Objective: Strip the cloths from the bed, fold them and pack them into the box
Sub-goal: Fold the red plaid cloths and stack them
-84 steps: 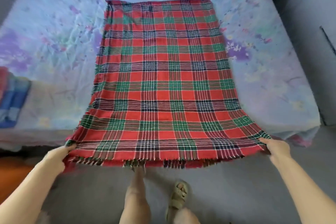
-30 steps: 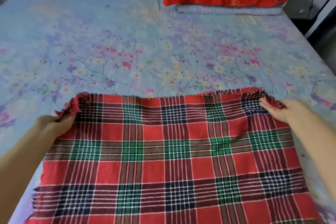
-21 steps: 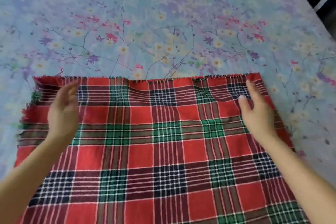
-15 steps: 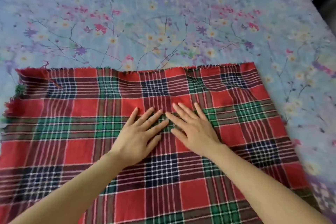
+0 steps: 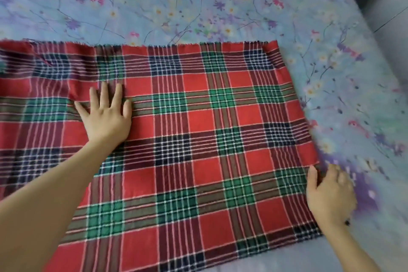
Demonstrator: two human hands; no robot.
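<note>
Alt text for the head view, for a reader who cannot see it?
A person's left hand presses flat, fingers spread, on a red, green and navy plaid cloth lying on a floral blue bed sheet. The right hand is at the cloth's right edge, thumb on it; grip unclear.

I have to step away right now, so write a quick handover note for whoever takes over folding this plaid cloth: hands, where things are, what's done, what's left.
Left hand: open, pressed flat on the plaid cloth.
Right hand: at the cloth's right edge, thumb on it; grip unclear, blurred.
Cloth lies spread flat on the floral sheet. Box not in view.
Done: cloth laid out flat.
Left: fold it smaller, pack it; the floral sheet is still on the bed.
</note>
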